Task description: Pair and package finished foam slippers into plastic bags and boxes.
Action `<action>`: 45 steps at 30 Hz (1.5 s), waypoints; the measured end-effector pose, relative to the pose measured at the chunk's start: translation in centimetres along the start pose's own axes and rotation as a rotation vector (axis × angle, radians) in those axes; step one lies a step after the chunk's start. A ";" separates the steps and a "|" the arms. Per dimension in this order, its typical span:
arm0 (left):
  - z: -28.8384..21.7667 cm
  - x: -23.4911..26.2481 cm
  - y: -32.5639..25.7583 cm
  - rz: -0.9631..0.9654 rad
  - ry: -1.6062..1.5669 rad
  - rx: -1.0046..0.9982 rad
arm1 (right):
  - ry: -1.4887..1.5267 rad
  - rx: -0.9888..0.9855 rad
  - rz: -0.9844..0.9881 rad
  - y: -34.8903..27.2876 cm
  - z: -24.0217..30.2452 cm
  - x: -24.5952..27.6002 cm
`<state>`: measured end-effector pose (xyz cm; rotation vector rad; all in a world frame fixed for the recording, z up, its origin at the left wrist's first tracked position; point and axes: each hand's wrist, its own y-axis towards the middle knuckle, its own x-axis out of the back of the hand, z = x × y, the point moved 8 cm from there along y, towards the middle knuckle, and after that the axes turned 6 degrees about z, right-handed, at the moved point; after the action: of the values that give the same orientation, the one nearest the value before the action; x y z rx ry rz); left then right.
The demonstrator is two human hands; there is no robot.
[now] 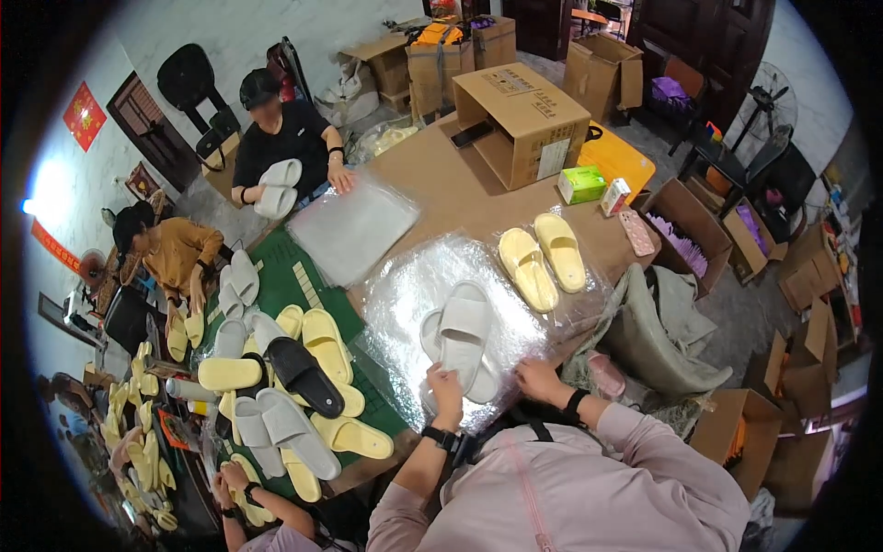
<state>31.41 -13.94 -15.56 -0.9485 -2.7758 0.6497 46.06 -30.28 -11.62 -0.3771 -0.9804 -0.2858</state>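
A pair of light grey slippers (463,317), one overlapping the other, lies in front of me on a stack of clear plastic bags (391,327). Over the left edge of the pair, my left hand (446,394) is closed with its fingertips together. Exactly what they pinch, slipper or film, is hard to make out. My right hand (543,381) pinches the near right edge of the clear plastic, just right of the slippers. Beyond it, a pair of pale yellow slippers (541,262) rests on clear film.
Yellow, grey and black slippers (306,375) pile up on a green mat at left. Across the table, a co-worker (290,138) holds grey slippers beside more plastic bags (354,225); other people work at left. An open carton (520,124), tissue pack (582,184) and pink phone (636,232) stand or lie farther right.
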 end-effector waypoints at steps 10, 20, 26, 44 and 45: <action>5.7 -0.3 -1.2 0.142 0.615 -0.065 | 0.891 -0.485 -0.540 6.5 -1.8 -3.8; 9.7 -1.9 -2.0 0.306 0.917 -0.108 | 0.444 -0.243 -0.536 8.6 -2.9 4.4; 9.9 -2.1 -1.3 0.352 0.949 -0.023 | 0.187 -0.090 -0.252 9.8 -0.7 4.9; 9.9 -4.2 -5.7 0.283 1.514 0.091 | 0.309 0.169 0.006 12.5 3.3 -2.1; 9.6 -4.0 -5.5 0.262 1.506 0.090 | 0.435 0.170 0.046 11.4 4.2 0.3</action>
<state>29.03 -23.73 -21.71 -1.0858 -1.2907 -0.0308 47.69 -18.20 -11.29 -0.1705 -0.5625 -0.2283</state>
